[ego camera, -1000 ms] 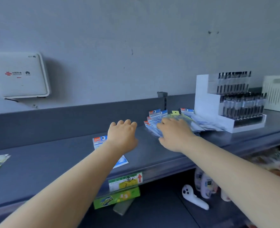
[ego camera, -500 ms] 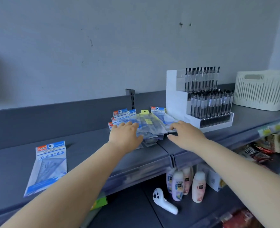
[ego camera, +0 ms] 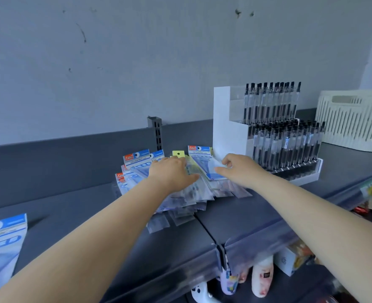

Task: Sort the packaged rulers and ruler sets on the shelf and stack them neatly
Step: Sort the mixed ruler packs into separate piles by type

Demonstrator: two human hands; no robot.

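A fanned pile of packaged ruler sets (ego camera: 137,165) with blue header cards lies on the grey shelf (ego camera: 246,217), mixed with clear-sleeved rulers (ego camera: 180,206) and one yellow-tagged pack (ego camera: 178,153). My left hand (ego camera: 172,173) rests palm down on the middle of the pile, fingers straight. My right hand (ego camera: 240,169) is at the pile's right edge, with thumb and curled fingers pinching the rightmost blue ruler set package (ego camera: 204,162). Apart from the pile, another ruler set package (ego camera: 3,243) lies flat at the far left.
A white tiered pen display (ego camera: 279,136) stands just right of the pile, close to my right hand. A white slotted basket (ego camera: 353,121) sits further right. A grey upright post (ego camera: 156,132) rises behind the pile. Bottles (ego camera: 261,278) stand on the lower shelf.
The view has moved closer and to the right. My left hand has slid further onto the pile. My right hand has gone from lying flat to pinching the rightmost package.
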